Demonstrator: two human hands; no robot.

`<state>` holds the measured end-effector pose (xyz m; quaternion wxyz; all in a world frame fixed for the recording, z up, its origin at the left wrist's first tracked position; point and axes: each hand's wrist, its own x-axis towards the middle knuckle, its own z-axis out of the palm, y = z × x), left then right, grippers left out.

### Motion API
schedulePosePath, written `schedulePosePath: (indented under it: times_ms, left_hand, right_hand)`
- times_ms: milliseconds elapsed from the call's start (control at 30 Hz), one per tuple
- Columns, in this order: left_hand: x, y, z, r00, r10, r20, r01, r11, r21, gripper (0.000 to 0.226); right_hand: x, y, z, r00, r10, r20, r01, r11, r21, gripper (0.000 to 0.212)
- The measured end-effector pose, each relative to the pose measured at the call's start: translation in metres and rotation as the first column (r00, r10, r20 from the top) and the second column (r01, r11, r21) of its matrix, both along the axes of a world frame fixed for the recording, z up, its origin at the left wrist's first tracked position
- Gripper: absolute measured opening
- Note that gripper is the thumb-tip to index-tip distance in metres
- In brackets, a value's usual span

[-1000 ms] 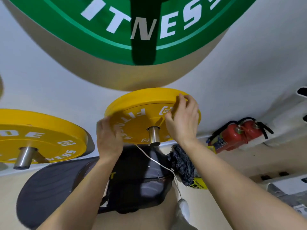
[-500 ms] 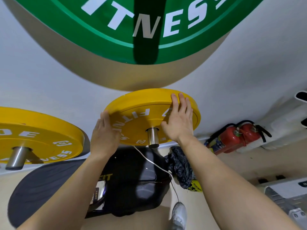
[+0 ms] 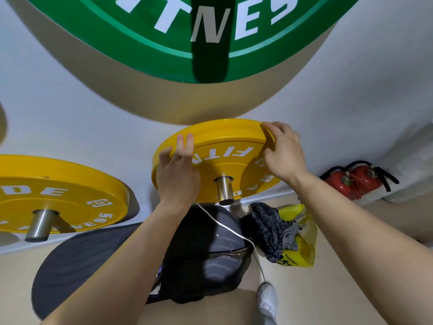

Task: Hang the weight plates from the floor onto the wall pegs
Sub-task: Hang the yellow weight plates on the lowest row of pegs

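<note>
A yellow weight plate [image 3: 225, 158] hangs on a steel wall peg [image 3: 224, 191] at the centre of the white wall. My left hand [image 3: 178, 174] lies on its left face and rim, fingers spread over the edge. My right hand [image 3: 282, 153] holds its upper right rim. A second yellow plate [image 3: 58, 191] sits on another peg [image 3: 38, 225] at the left. A large green plate [image 3: 164, 26] hangs above. A dark grey plate [image 3: 77, 261] lies on the floor below, partly hidden by my left arm.
Two red fire extinguishers [image 3: 353, 181] stand against the wall at the right. A yellow bag [image 3: 302, 240] and dark cloth [image 3: 269, 228] lie on the beige floor. A black bag [image 3: 206, 252] with a white cord sits under the centre plate. My white shoe [image 3: 267, 299] is below.
My right hand moved from the plate's face up to its upper right rim. My left hand shifted up onto the left face and edge. The plate's lettering has turned.
</note>
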<state>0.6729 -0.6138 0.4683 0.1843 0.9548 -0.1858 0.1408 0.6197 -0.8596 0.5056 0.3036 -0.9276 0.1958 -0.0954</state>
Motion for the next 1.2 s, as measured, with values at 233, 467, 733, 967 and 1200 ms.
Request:
schedulePosePath:
  times_ms: [233, 467, 733, 967, 1200]
  left_hand:
    - [0.019, 0.020, 0.012, 0.991, -0.132, 0.006, 0.132, 0.979, -0.155, 0.071]
    - [0.030, 0.075, -0.022, 0.906, 0.071, -0.417, -0.156, 0.972, -0.174, 0.079]
    - [0.017, 0.069, -0.029, 0.887, 0.106, -0.449, -0.231, 0.944, -0.235, 0.093]
    - [0.022, 0.071, -0.039, 0.898, 0.102, -0.427, -0.244, 0.925, -0.292, 0.092]
    - [0.022, 0.073, -0.044, 0.889, 0.058, -0.453, -0.250, 0.892, -0.376, 0.089]
  right_hand:
    - [-0.010, -0.013, -0.005, 0.995, 0.026, -0.101, -0.019, 0.997, 0.069, 0.074]
    - [-0.018, -0.029, -0.023, 0.996, -0.062, -0.059, 0.077, 0.949, 0.306, 0.072]
    - [-0.019, -0.042, -0.048, 0.980, -0.183, -0.082, 0.201, 0.868, 0.455, 0.062]
    - [-0.018, -0.049, -0.066, 0.972, -0.196, -0.131, 0.235, 0.856, 0.460, 0.070]
    - [-0.016, -0.043, -0.063, 0.978, -0.177, -0.115, 0.208, 0.893, 0.400, 0.060]
